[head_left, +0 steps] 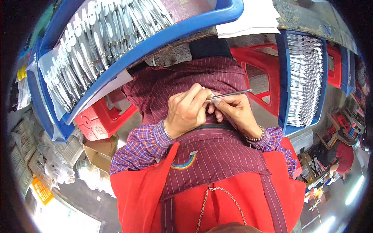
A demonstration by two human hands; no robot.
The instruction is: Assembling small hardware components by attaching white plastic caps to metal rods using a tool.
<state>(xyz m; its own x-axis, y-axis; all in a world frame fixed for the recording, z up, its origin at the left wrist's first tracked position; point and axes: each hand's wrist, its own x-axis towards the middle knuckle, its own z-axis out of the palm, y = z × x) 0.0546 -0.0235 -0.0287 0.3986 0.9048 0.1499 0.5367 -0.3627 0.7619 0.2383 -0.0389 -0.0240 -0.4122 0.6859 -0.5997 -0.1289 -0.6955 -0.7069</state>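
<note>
My left hand [188, 110] and my right hand [236, 110] meet over my lap, just above a maroon striped apron. Between them they pinch a thin metal tool [230, 93] whose shaft sticks out to the right past my right fingers. My left fingers curl over the tool's near end, which is hidden. A bead bracelet circles my right wrist.
A blue crate [163, 37] at the upper left holds several rows of metal tools. A second blue tray [284, 81] on the right holds more of them in neat rows. Red plastic stools [101, 120] stand under both. White paper [248, 23] lies at the top. Boxes and bags litter the floor on the left.
</note>
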